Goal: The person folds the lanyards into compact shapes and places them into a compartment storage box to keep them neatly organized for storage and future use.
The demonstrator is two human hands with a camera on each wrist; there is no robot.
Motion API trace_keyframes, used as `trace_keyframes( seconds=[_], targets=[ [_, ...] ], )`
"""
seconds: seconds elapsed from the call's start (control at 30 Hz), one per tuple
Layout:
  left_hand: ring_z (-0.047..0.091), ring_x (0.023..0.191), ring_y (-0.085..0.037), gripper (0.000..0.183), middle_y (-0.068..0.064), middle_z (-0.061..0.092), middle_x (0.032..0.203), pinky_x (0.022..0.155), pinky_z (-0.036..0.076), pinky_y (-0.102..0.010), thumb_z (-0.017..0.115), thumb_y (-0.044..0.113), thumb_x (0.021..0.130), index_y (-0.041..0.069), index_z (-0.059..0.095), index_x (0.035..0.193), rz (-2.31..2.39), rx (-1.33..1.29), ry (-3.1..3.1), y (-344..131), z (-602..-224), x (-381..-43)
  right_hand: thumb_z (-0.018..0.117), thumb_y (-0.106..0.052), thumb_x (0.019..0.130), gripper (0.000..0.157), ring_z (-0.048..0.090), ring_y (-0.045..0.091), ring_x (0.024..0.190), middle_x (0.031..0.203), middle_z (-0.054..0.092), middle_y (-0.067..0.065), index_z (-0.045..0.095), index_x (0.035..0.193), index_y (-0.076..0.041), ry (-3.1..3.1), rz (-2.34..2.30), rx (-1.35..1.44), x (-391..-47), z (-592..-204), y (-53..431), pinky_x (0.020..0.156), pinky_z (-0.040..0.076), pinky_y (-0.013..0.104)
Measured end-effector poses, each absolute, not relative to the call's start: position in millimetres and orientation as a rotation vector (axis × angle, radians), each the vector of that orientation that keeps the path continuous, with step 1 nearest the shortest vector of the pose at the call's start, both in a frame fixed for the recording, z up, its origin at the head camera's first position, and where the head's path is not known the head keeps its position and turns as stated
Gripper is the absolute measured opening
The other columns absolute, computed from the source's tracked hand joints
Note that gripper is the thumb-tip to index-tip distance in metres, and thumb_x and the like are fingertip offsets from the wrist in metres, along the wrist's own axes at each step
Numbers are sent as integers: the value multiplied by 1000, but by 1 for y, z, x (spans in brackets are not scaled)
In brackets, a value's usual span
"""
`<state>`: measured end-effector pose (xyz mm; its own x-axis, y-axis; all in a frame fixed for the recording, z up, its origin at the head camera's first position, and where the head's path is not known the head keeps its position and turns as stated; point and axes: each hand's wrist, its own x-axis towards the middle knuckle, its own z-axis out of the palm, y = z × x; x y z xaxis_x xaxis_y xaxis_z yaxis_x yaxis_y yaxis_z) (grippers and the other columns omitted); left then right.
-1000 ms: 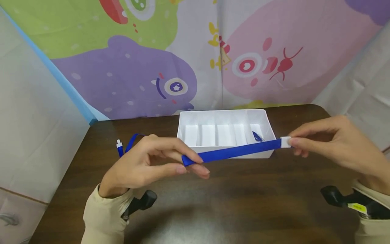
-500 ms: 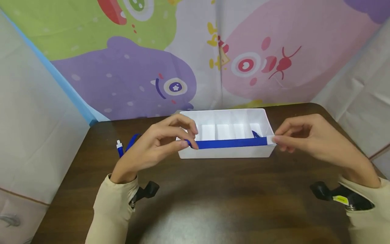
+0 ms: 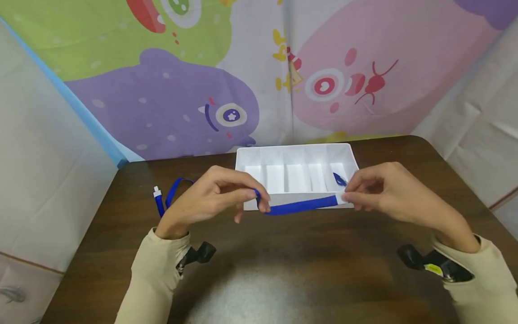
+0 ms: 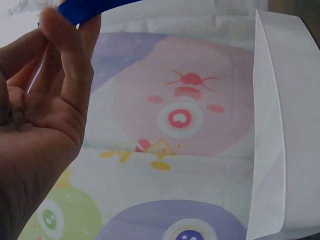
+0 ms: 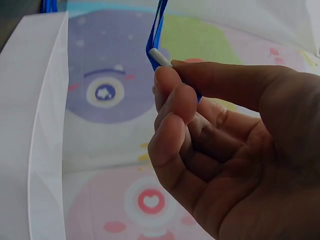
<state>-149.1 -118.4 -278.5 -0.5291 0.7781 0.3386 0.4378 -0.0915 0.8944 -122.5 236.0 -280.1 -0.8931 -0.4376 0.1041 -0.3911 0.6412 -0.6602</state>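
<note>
A blue lanyard strap (image 3: 301, 207) is stretched between my two hands, in front of the white box in the head view. My left hand (image 3: 220, 193) pinches its left part between thumb and fingers, where the strap bends over the fingers. My right hand (image 3: 380, 186) pinches the white plastic clip (image 3: 341, 198) at the other end. In the right wrist view the strap runs as a doubled band up from the white clip (image 5: 160, 57), which sits at the thumb and fingertips. The left wrist view shows the blue strap (image 4: 95, 9) at the left fingertips.
A white box (image 3: 293, 199) with several compartments stands at the back of the brown table (image 3: 291, 274). A small dark-blue piece (image 3: 338, 179) shows in its rightmost compartment. Left of my left hand lie a blue strap (image 3: 171, 191) and a white buckle end (image 3: 157, 192).
The right hand has moved left with the clip, and the left hand slightly right, so they are closer together. The strap, raised before the box's front rim, has dropped lower again and sags.
</note>
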Motion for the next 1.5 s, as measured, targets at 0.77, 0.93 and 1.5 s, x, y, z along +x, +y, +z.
trace_keyframes(
  seconds=[0.77, 0.93, 1.5],
  targets=[
    [56, 62, -11, 11, 6, 72, 77, 52, 39, -25, 68, 5, 94, 13, 60, 94, 1671, 1304, 2248, -80, -281, -119, 80, -22, 86, 7, 68, 16, 60, 67, 69, -7, 75, 83, -18, 2663, -1453, -648, -98, -287, 189, 56, 57, 34],
    [53, 60, -8, 11, 8, 72, 76, 51, 34, -24, 68, 5, 94, 12, 61, 92, 1678, 1371, 2248, -68, -287, -114, 79, -18, 87, 6, 67, 19, 60, 68, 69, -1, 75, 85, -14, 2556, -1622, -661, -94, -292, 180, 60, 59, 36],
    [52, 57, 1, 11, 9, 68, 68, 50, 36, -20, 67, 3, 93, 11, 59, 93, 1545, 1362, 2446, -56, -297, -110, 70, -12, 94, 7, 67, 21, 64, 75, 71, 1, 76, 94, -11, 2437, -1788, -707, -91, -303, 167, 62, 58, 34]
  ],
)
